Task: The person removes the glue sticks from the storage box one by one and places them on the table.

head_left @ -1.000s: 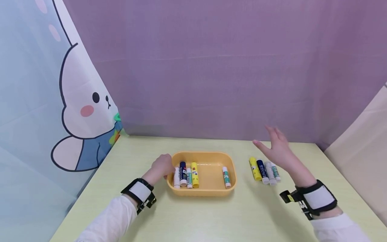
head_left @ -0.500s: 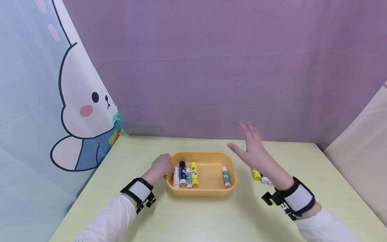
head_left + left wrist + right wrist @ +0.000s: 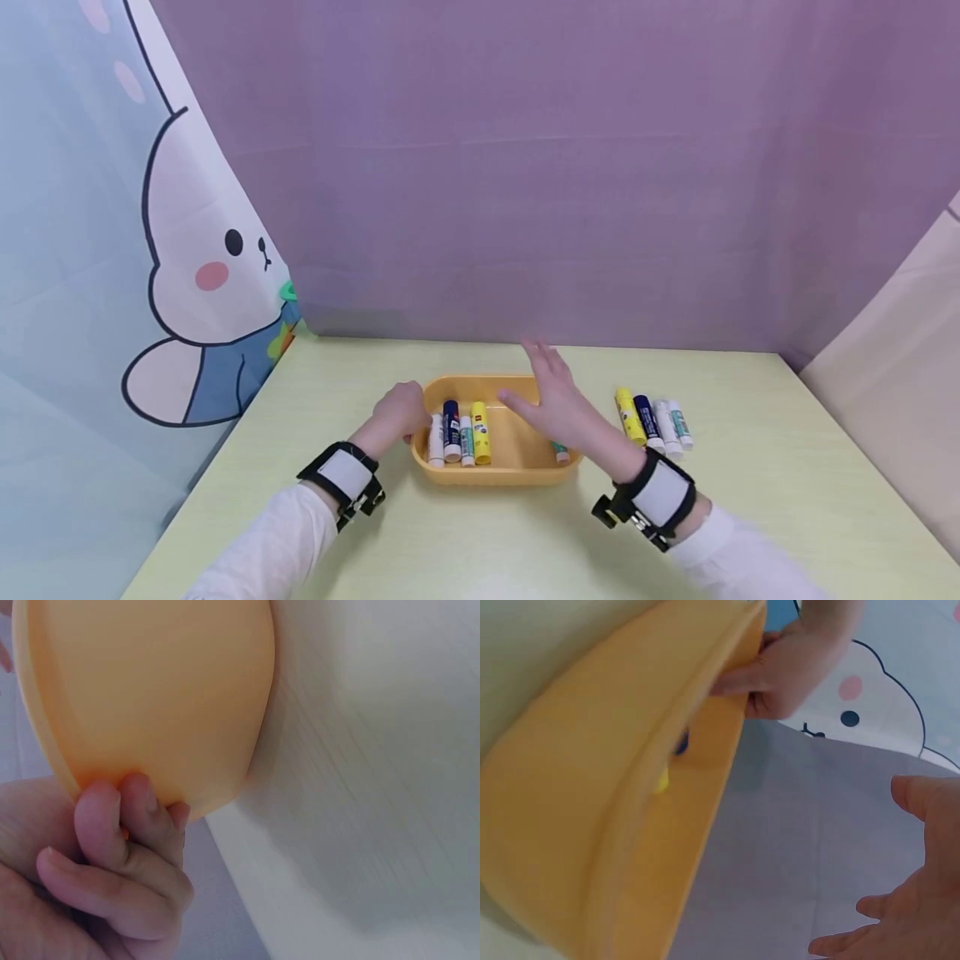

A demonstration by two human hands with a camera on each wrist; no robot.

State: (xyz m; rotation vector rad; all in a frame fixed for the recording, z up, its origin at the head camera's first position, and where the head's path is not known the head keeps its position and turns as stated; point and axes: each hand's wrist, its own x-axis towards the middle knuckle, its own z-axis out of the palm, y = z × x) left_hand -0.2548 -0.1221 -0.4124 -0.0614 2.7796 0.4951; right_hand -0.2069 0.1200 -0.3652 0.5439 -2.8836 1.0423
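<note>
My left hand (image 3: 401, 410) grips the left rim of an orange plastic tray (image 3: 495, 477), its fingers curled against the outer wall in the left wrist view. Inside, at the left end, lie a white glue stick (image 3: 437, 442), a navy one (image 3: 452, 432), a small teal-and-white one (image 3: 467, 443) and a yellow one (image 3: 481, 433). Over the tray's right half hovers my right hand (image 3: 558, 408), fingers spread and holding nothing. It partly covers another teal-and-white glue stick (image 3: 561, 452) at the tray's right end.
Right of the tray, a row of glue sticks lies on the pale table (image 3: 480, 542): yellow (image 3: 631, 417), navy, white (image 3: 667, 427) and teal-and-white (image 3: 681, 423). A purple curtain (image 3: 525, 208) hangs behind; a blue rabbit-print cloth (image 3: 67, 275) hangs at left.
My right hand has swept left from over the row of glue sticks to above the tray, staying spread. The left hand keeps its grip on the rim, and the tray stays put.
</note>
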